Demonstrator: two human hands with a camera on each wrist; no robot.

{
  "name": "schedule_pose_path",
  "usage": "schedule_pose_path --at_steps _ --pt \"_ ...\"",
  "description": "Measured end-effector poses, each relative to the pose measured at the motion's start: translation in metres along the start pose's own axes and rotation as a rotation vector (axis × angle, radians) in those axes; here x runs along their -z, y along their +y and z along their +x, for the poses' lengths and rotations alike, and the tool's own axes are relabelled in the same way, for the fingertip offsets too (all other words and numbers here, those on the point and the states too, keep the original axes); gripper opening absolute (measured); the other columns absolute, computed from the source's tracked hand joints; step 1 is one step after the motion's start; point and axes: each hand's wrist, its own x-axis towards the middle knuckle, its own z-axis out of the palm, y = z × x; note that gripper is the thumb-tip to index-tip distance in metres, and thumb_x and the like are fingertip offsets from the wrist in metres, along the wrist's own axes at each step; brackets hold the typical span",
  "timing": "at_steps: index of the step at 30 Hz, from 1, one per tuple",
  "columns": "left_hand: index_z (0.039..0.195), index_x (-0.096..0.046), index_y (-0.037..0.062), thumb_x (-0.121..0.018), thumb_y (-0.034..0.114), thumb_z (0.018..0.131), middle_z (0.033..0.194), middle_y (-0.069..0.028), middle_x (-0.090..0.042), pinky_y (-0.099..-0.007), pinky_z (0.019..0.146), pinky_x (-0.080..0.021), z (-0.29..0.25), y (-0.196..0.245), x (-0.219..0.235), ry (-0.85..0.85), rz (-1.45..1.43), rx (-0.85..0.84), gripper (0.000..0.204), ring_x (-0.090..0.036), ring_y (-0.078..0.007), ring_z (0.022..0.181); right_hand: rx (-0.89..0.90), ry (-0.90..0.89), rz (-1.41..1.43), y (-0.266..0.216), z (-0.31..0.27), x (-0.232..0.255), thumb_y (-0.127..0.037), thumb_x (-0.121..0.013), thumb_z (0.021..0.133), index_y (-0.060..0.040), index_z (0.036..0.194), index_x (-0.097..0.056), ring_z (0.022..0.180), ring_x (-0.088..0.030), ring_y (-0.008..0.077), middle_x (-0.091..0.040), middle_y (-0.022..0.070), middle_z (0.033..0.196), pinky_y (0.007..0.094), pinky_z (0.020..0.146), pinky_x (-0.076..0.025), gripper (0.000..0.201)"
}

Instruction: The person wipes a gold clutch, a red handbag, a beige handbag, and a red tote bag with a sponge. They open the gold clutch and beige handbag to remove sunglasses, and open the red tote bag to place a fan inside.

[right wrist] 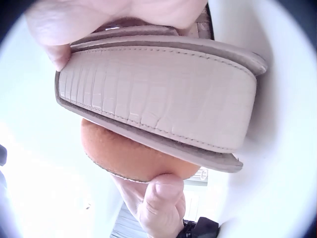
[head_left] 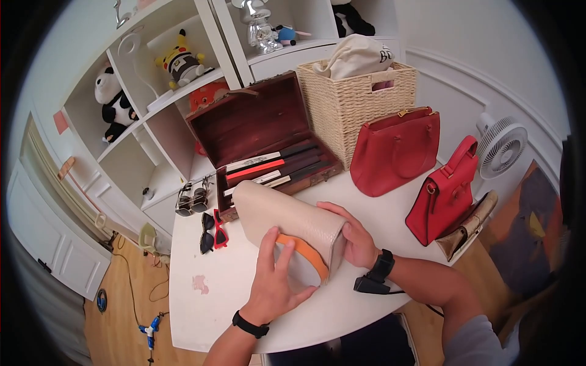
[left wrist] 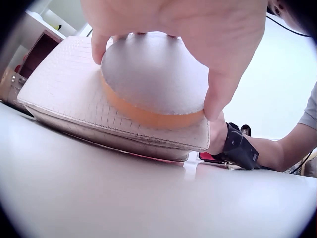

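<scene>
beige bag (head_left: 284,210) is held tilted over the near side of the worktop (head_left: 235,317); can't tell if its lower edge touches. right hand (head_left: 360,245) grips its end, probably so it won't slide under the pad (head_left: 312,258). left hand (head_left: 271,291) has fingers spread wide round the pad's orange rim, holding it against the bag; likely keeps the pad's face unobstructed. open trunk (head_left: 256,125) sits just behind, sunglasses (head_left: 207,240) off to the left, red handbag (head_left: 397,152) to the right. those limit room to swing the bag.
</scene>
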Motion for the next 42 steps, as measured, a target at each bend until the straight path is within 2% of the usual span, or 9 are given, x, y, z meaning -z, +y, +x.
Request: schedule_pose_path --at_steps 8,10,15,17,23,27,29,36,42 --pt "0.155 -0.027 0.0129 -0.096 0.022 0.057 0.158 -0.0289 -0.022 -0.0553 0.114 -0.036 0.006 -0.001 0.007 -0.263 0.161 -0.133 0.120 -0.028 -0.0501 0.145 -0.033 0.203 0.272 0.002 0.013 0.018 -0.047 -0.043 0.107 -0.0088 0.156 -0.031 0.138 -0.044 0.0194 -0.046 0.0122 0.148 0.0380 0.117 -0.034 0.064" --pt "0.157 -0.024 0.0089 -0.095 0.025 0.059 0.158 -0.0290 -0.023 -0.0542 0.116 -0.033 0.007 -0.013 0.013 -0.126 0.103 0.119 0.122 -0.026 -0.0481 0.146 -0.041 0.220 0.280 0.002 0.013 0.023 -0.044 -0.050 0.105 -0.0108 0.157 -0.028 0.136 -0.045 0.0196 -0.046 0.0121 0.146 0.0379 0.117 -0.034 0.065" --pt "0.155 -0.030 0.0073 -0.093 0.028 0.062 0.159 -0.0315 -0.020 -0.0514 0.118 -0.029 0.036 -0.023 0.019 -0.025 0.094 0.222 0.115 -0.027 -0.0474 0.145 -0.034 0.168 -0.048 0.007 0.008 0.019 -0.026 -0.068 0.095 -0.0139 0.159 -0.017 0.133 -0.044 0.0202 -0.043 0.0130 0.141 0.0375 0.114 -0.035 0.083" --pt "0.155 -0.031 0.0082 -0.092 0.029 0.063 0.159 -0.0311 -0.020 -0.0515 0.118 -0.029 0.048 -0.015 0.017 -0.018 0.068 0.106 0.112 -0.027 -0.0479 0.145 -0.048 0.132 -0.037 -0.001 0.006 0.011 -0.011 -0.071 0.088 -0.0146 0.156 -0.016 0.131 -0.044 0.0209 -0.041 0.0140 0.139 0.0373 0.113 -0.036 0.087" --pt "0.151 -0.041 0.0119 -0.092 0.033 0.060 0.160 -0.0291 -0.018 -0.0519 0.119 -0.026 0.034 -0.013 0.009 -0.163 0.125 -0.041 0.107 -0.025 -0.0469 0.147 -0.058 0.190 0.093 0.001 0.009 0.029 -0.008 -0.069 0.085 -0.0147 0.148 -0.021 0.123 -0.048 0.0202 -0.045 0.0143 0.132 0.0357 0.109 -0.039 0.079" --pt "0.149 -0.044 0.0132 -0.091 0.030 0.059 0.157 -0.0306 -0.026 -0.0548 0.115 -0.029 0.023 -0.034 0.017 -0.008 0.219 0.016 0.103 -0.029 -0.0487 0.144 -0.061 0.158 0.022 -0.008 0.012 0.031 -0.008 -0.069 0.084 -0.0135 0.148 -0.024 0.121 -0.049 0.0203 -0.048 0.0143 0.128 0.0359 0.108 -0.040 0.079" --pt "0.148 -0.045 0.0126 -0.092 0.030 0.059 0.158 -0.0308 -0.024 -0.0561 0.115 -0.028 0.024 -0.040 0.020 0.237 0.229 0.078 0.102 -0.028 -0.0488 0.144 -0.050 0.134 -0.071 -0.012 0.013 0.029 -0.010 -0.070 0.084 -0.0118 0.147 -0.028 0.121 -0.049 0.0207 -0.049 0.0139 0.128 0.0371 0.108 -0.039 0.076" --pt "0.150 -0.043 0.0146 -0.091 0.031 0.060 0.159 -0.0273 -0.023 -0.0561 0.116 -0.028 0.021 -0.027 0.022 0.118 0.277 -0.076 0.104 -0.028 -0.0477 0.144 0.129 0.006 -0.406 -0.016 0.011 0.009 -0.008 -0.076 0.081 -0.0128 0.153 -0.026 0.130 -0.047 0.0239 -0.045 0.0119 0.136 0.0385 0.114 -0.034 0.088" --pt "0.147 -0.048 0.0155 -0.091 0.030 0.059 0.158 -0.0284 -0.026 -0.0558 0.114 -0.031 0.017 -0.035 0.029 -0.042 0.293 -0.098 0.099 -0.031 -0.0471 0.143 -0.019 0.237 -0.119 -0.017 0.012 0.023 -0.001 -0.073 0.076 -0.0126 0.149 -0.033 0.124 -0.049 0.0222 -0.047 0.0115 0.130 0.0366 0.110 -0.039 0.085"
